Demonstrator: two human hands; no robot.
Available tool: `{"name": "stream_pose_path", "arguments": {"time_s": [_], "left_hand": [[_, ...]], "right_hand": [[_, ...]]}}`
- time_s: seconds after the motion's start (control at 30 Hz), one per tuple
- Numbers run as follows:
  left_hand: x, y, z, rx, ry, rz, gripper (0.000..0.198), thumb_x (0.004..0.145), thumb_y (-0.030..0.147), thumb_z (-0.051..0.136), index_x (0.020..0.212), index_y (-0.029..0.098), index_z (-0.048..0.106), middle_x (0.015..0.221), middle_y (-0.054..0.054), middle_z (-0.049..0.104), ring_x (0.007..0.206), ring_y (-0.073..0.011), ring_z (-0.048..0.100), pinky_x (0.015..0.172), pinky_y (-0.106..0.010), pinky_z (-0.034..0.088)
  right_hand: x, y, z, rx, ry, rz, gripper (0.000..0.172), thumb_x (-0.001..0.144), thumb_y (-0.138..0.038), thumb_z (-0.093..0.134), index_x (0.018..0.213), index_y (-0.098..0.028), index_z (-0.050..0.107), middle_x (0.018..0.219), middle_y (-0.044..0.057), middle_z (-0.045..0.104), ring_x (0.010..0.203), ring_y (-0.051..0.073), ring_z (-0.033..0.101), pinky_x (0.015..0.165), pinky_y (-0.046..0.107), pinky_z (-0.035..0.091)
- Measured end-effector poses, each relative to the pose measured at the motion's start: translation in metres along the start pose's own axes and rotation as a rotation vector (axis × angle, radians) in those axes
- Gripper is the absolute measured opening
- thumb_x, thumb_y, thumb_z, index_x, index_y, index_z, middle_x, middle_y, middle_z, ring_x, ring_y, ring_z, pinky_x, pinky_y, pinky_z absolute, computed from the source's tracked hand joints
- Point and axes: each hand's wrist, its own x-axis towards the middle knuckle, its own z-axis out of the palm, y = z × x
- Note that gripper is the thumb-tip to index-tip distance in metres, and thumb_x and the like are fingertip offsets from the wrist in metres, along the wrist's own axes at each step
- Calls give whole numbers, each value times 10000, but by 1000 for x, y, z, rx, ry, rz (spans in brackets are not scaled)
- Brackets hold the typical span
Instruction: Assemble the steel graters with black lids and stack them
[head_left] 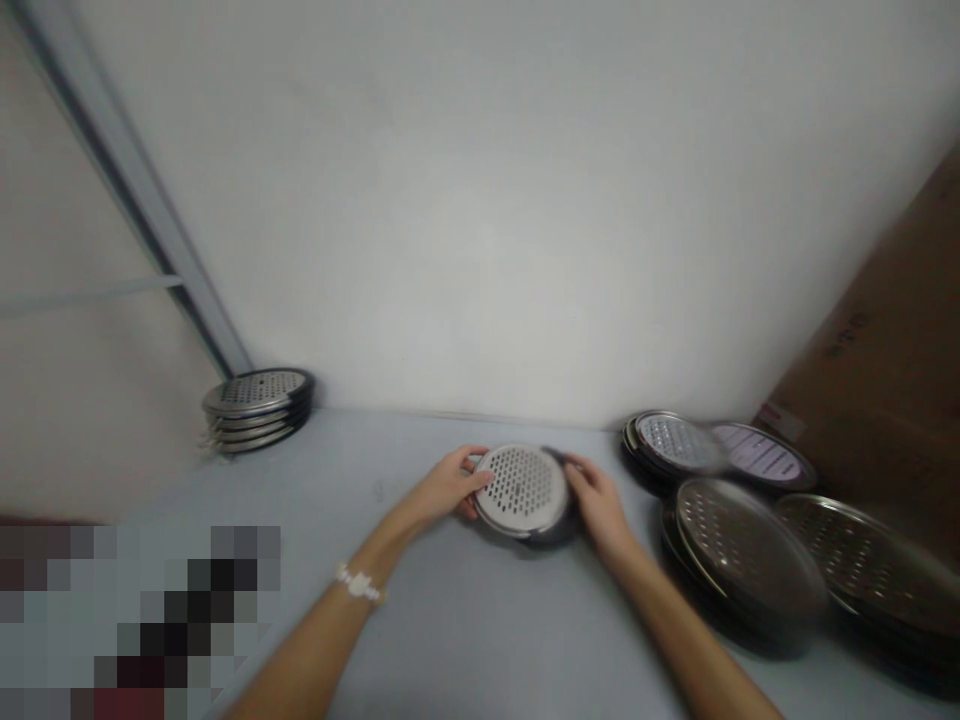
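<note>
A round perforated metal disc (520, 488) with a dark rim lies tilted on the grey table (465, 620), near its middle. My left hand (450, 482) grips the disc's left edge with curled fingers. On the opposite edge my right hand (600, 505) holds the dark rim. A white bracelet (360, 584) is on my left wrist.
A stack of similar discs (259, 405) sits at the back left by a slanted frame. Several more discs (742, 545) lean in piles at the right, next to a brown cardboard box (892, 370). A white wall (480, 200) stands behind the table.
</note>
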Motion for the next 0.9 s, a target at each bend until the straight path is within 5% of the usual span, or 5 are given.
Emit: {"name": "stream_pose_path", "arguments": {"time_s": [0.27, 0.47, 0.67, 0.8, 0.9], "left_hand": [[-2, 3, 6, 67, -2, 81, 580, 738, 429, 781, 1191, 112, 606, 805, -5, 634, 499, -97, 613, 465, -211, 513], [-3, 1, 15, 229, -138, 96, 434, 848, 424, 662, 1144, 112, 717, 805, -64, 724, 594, -135, 625, 525, -225, 506], [-4, 14, 12, 244, 66, 353, 602, 813, 544, 697, 1264, 147, 652, 1257, -174, 644, 1074, -261, 641, 790, -333, 576], [-8, 21, 14, 386, 30, 470, 660, 624, 517, 869, 1170, 187, 700, 1199, -133, 686, 1109, -281, 640, 926, -402, 547], [-10, 23, 18, 431, 93, 448, 552, 655, 509, 853, 1085, 183, 735, 1100, -114, 744, 1055, -285, 679, 982, -409, 519]], "right_hand": [[-8, 9, 11, 175, 48, 85, 459, 753, -561, 680, 1030, -198, 717, 1011, 81, 765, 1005, 292, 667, 896, 418, 507], [-13, 9, 16, 314, 93, 154, 392, 736, -530, 712, 979, -224, 682, 962, 42, 755, 977, 268, 666, 824, 366, 514], [-4, 4, 11, 489, 76, 261, 301, 719, -423, 697, 948, -231, 664, 848, 10, 757, 832, 233, 692, 719, 326, 531], [-3, 0, 7, 548, 5, 321, 244, 798, -433, 635, 864, -201, 671, 777, 33, 747, 763, 223, 691, 657, 308, 528], [-5, -6, 3, 539, -34, 332, 345, 846, -534, 590, 818, -197, 658, 679, 35, 705, 617, 197, 656, 550, 286, 493]]}}
